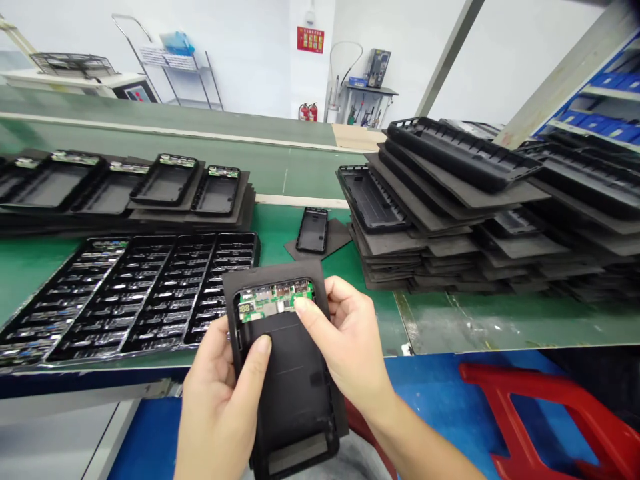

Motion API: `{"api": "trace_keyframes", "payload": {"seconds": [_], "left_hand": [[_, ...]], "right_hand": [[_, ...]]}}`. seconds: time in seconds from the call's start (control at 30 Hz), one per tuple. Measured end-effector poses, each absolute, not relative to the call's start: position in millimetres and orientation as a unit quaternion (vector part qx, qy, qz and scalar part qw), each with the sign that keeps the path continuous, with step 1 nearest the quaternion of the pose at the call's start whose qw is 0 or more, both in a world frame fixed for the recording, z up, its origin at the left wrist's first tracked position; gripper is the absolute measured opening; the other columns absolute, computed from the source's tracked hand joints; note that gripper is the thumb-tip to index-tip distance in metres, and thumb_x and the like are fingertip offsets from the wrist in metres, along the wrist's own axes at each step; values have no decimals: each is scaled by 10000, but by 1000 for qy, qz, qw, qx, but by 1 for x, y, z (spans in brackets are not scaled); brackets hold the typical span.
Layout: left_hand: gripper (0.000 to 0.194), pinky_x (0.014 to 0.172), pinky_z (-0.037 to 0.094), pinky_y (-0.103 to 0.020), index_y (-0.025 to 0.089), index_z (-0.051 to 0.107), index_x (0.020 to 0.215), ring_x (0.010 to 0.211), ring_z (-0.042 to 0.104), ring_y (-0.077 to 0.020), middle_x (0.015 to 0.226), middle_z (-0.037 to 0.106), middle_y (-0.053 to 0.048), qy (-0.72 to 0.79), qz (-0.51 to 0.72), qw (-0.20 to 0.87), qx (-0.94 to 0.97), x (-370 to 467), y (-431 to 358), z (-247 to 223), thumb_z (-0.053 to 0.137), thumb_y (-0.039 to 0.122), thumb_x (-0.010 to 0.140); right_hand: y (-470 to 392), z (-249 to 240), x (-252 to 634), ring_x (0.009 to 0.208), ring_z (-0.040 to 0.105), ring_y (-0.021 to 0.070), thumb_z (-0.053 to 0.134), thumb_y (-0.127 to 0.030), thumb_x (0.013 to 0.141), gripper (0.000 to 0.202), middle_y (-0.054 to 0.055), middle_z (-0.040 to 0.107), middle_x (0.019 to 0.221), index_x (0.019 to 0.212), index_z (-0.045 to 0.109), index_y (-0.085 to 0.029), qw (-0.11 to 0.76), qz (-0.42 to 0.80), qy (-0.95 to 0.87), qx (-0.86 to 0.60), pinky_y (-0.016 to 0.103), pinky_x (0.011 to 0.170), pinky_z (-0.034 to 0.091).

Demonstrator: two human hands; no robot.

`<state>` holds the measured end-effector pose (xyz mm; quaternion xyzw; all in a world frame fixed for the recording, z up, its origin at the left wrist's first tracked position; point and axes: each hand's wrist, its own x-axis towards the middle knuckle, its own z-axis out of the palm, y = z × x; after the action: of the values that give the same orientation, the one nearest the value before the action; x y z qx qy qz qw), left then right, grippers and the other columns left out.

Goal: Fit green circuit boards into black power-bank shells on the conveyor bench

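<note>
The big green surface (273, 233) goes across, past the held case (295, 380). Right of the held case and past it are tall, messy piles of black cases and foam sheets (415, 263). Left of the held case is a black tray (258, 247) with rows of little parts. They are blurry, but they seem to be circuit boards. Farther back on the held case's left, more cases with boards (165, 180) sit on foam. A small empty case (313, 230) lies just past the held case. The held case is up in both hands, with a foam sheet (273, 272) behind it. The left hand (225, 393) pinches its left side, thumb inside. The right hand (350, 340) grips its right side, thumb on the green circuit board (260, 310) at its top end.
</note>
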<state>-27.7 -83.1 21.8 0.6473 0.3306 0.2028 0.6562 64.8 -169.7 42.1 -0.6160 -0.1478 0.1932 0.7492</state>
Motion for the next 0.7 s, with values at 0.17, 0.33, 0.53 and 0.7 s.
{"api": "trace_keyframes", "payload": {"seconds": [0.17, 0.33, 0.53, 0.7], "left_hand": [[357, 783, 534, -258, 264, 541, 1077, 961, 622, -199, 1049, 661, -6, 315, 209, 651, 658, -23, -80, 23, 620, 418, 765], [338, 771, 520, -235, 258, 535, 1086, 970, 620, -184, 1075, 661, -14, 301, 205, 659, 659, -22, -77, 25, 599, 397, 786], [344, 761, 519, -235, 259, 528, 1103, 956, 627, -179, 1078, 667, -15, 290, 200, 674, 649, -22, -74, 27, 599, 371, 785], [301, 797, 506, -238, 243, 541, 1058, 1000, 608, -182, 1098, 656, -22, 284, 215, 672, 650, -24, -71, 27, 598, 354, 784]], "right_hand": [[-169, 39, 66, 679, 566, 126, 624, -281, 761, 112, -16, 615, 716, 786, 607, -173, 757, 195, -145, -606, 231, 631, 473], [-169, 39, 65, 779, 613, 156, 626, -262, 768, 114, 5, 667, 819, 849, 618, -183, 753, 205, -163, -604, 252, 697, 502], [-166, 36, 66, 770, 621, 164, 626, -275, 771, 116, 12, 665, 798, 835, 616, -179, 735, 184, -177, -628, 262, 693, 508], [-162, 35, 66, 794, 626, 159, 628, -273, 776, 133, 11, 674, 831, 873, 624, -183, 739, 207, -177, -616, 253, 717, 501]]}}
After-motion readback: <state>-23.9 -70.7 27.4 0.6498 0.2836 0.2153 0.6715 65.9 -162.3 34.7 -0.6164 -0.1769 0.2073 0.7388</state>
